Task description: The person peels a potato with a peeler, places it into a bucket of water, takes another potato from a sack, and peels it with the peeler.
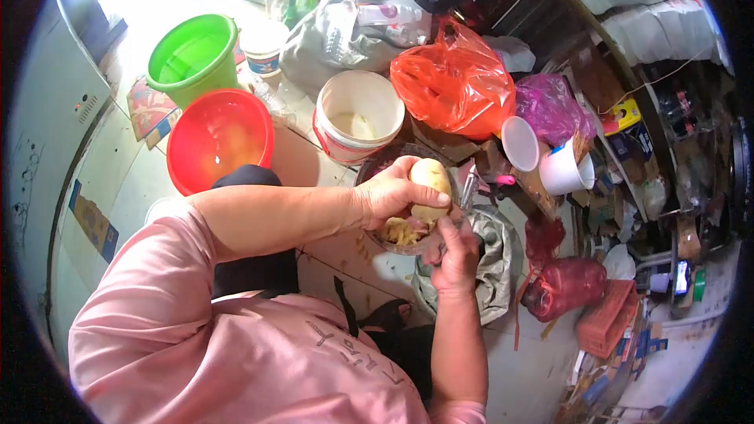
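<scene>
Head view: Your left hand [386, 195] clasps a potato [430, 179] above a bowl [375, 166] holding peelings [400, 231], arm [271, 220] reaching across from the left. Your right hand [457, 261] curls at the potato's lower end, forearm [459, 338] angled upward; whether it grips anything cannot be told.

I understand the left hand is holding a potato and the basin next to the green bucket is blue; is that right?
Not quite: the head view shows that the basin next to the green bucket is red, not blue. The left hand is holding a potato.
</scene>
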Available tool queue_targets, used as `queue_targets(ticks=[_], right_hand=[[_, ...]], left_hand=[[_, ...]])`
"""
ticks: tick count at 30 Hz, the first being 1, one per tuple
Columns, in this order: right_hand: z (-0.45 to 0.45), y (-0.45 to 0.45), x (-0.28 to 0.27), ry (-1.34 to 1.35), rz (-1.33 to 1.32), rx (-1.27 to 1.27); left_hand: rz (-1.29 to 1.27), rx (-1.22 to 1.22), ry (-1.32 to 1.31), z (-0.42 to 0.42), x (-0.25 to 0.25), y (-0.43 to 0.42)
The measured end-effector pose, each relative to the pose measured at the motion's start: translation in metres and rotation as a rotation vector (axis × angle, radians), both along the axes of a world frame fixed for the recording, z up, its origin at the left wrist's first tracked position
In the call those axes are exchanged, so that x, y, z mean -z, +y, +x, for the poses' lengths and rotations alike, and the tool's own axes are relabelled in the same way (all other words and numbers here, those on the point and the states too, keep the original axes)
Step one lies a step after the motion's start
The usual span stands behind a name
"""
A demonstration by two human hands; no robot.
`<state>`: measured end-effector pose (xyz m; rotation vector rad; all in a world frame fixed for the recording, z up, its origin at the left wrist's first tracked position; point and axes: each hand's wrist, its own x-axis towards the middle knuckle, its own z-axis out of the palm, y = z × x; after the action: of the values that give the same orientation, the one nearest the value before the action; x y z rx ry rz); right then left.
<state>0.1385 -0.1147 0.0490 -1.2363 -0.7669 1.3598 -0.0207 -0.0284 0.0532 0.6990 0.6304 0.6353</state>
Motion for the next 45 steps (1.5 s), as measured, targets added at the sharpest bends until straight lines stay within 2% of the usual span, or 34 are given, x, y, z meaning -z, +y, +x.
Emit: queue_targets(ticks=[2,5,9,11,18,21,26,28,30,32,33,34,35,36,38,39,41,45], right_hand=[[0.001,0.009,0.019,-0.035,0.065,0.014],[-0.002,0.018,0.027,0.04,-0.025,0.13],[0.004,0.031,0.022,0.149,-0.142,0.194],[0.01,0.036,0.024,0.223,-0.185,0.193],[0.025,0.049,0.04,0.341,-0.146,0.163],[0.02,0.049,0.043,0.321,-0.108,0.165],[0.021,0.055,0.031,0.336,-0.082,0.196],[0.02,0.058,0.023,0.303,-0.026,0.171],[0.023,0.057,0.025,0.27,-0.015,0.155],[0.033,0.056,0.039,0.007,0.007,0.197],[0.034,0.055,0.043,0.007,0.008,0.196],[0.035,0.054,0.046,-0.162,0.046,0.229],[0.036,0.052,0.048,-0.329,0.084,0.262],[0.038,0.05,0.049,-0.328,0.086,0.261],[0.043,0.046,0.051,-0.71,0.198,0.176],[0.042,0.044,0.049,-0.709,0.201,0.178],[0.037,0.037,0.041,-0.916,0.289,0.079],[0.033,0.025,0.034,-1.038,0.312,-0.031]], left_hand=[[0.07,-0.077,0.079,0.005,0.013,0.005],[0.087,-0.189,0.238,0.012,0.014,0.008],[-0.014,-0.194,0.289,0.032,0.028,0.026],[-0.139,-0.207,0.058,0.039,0.033,0.029],[-0.135,-0.233,0.068,0.054,0.045,0.043],[-0.23,-0.272,-0.037,0.056,0.038,0.043],[-0.203,-0.155,-0.227,0.061,0.048,0.047],[-0.137,-0.138,-0.19,0.059,0.053,0.05],[-0.221,0.013,-0.272,0.053,0.058,0.054],[-0.215,0.061,-0.298,0.048,0.067,0.057],[-0.211,0.11,-0.323,0.045,0.066,0.058],[-0.209,0.109,-0.322,0.045,0.064,0.057],[-0.269,0.046,-0.262,0.044,0.061,0.056],[-0.328,-0.018,-0.201,0.043,0.056,0.055],[-0.237,-0.011,-0.167,0.037,0.047,0.053],[-0.147,-0.004,-0.135,0.035,0.045,0.052],[-0.079,0.039,-0.091,0.03,0.05,0.051],[0.045,0.148,0.059,0.021,0.041,0.046]])
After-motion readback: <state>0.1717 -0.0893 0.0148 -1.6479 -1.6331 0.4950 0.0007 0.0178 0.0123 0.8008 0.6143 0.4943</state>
